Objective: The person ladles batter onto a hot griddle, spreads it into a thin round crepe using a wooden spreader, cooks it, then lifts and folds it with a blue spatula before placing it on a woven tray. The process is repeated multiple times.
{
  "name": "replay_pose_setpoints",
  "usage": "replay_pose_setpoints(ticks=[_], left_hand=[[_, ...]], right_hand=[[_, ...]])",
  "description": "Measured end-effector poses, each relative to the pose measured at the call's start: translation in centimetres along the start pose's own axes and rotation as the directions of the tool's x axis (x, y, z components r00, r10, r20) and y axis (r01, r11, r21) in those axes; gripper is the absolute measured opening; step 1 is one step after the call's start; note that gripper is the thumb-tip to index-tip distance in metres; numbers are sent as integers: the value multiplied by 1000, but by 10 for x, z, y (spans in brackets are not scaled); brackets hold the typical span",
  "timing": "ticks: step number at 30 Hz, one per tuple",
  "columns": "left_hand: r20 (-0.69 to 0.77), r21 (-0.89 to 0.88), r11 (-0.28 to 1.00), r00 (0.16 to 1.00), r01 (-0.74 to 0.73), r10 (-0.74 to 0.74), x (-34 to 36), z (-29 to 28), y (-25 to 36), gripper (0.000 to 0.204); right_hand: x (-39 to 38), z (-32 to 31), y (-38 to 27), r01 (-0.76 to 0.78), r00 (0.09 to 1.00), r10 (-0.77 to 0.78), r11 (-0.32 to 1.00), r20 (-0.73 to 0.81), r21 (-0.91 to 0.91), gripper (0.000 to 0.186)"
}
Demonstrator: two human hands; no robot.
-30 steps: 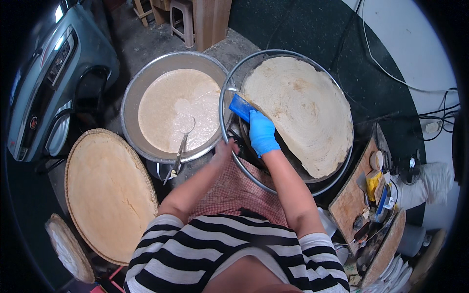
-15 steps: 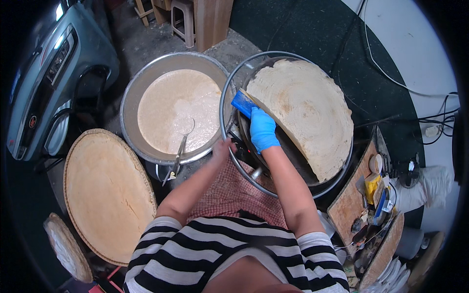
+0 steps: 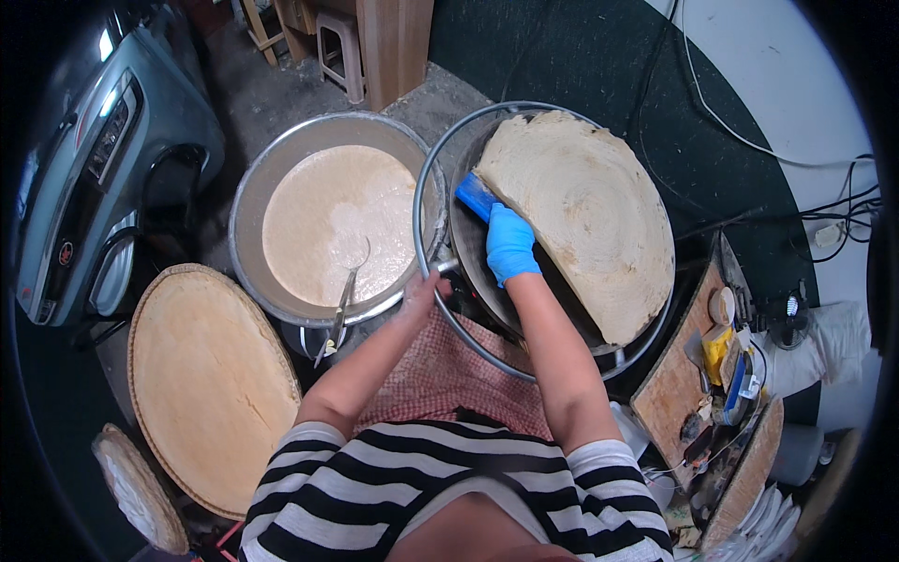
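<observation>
My right hand (image 3: pixel 510 245) wears a blue glove; its fingers are curled tight around a blue scraper (image 3: pixel 476 196), and the scraper's end sits at the edge of the big round crepe (image 3: pixel 585 211); the crepe is thin, pale and floury, with faint rings on it, and it lies on a dark round griddle (image 3: pixel 487 272) with a shiny metal rim; my bare left hand (image 3: pixel 426 286) is at that rim on the near side, fingers bent on it, but I cannot tell how hard they pinch; just beside the griddle is a wide metal basin (image 3: pixel 257 187) full of smooth, creamy tan batter (image 3: pixel 323 220); a metal ladle (image 3: pixel 342 300) leans in it, its handle poking over the near wall; to my left lies a flat round woven tray (image 3: pixel 211 384), rough and straw-coloured; a checked red cloth (image 3: pixel 449 379) covers my lap.
</observation>
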State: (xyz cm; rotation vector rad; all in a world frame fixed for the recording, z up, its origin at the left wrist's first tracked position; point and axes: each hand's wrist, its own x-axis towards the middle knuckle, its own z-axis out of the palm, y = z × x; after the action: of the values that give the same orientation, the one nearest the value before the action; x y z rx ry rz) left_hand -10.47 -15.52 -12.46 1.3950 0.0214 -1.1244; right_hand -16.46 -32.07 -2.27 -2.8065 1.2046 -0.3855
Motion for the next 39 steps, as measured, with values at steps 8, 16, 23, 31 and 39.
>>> replay_pose_setpoints(ticks=[8,16,23,31,39], left_hand=[[194,113,963,945,245,-263,-100,47,-87,12],[-70,-201,973,993,-112,100,-22,10,-9,29],[326,605,796,914,-6,-241,-96,43,-91,37],[492,546,730,548,410,-676,-98,37,-53,34],[547,283,913,733,292,-404,-107,-19,-8,36]], right_hand=[[12,14,31,-114,982,115,993,-150,12,17],[35,9,44,-273,843,426,866,-330,420,28],[55,15,65,-303,780,503,823,-371,480,27],[74,33,94,-367,742,506,855,-439,366,26],[45,35,88,-403,886,436,893,-160,200,28]])
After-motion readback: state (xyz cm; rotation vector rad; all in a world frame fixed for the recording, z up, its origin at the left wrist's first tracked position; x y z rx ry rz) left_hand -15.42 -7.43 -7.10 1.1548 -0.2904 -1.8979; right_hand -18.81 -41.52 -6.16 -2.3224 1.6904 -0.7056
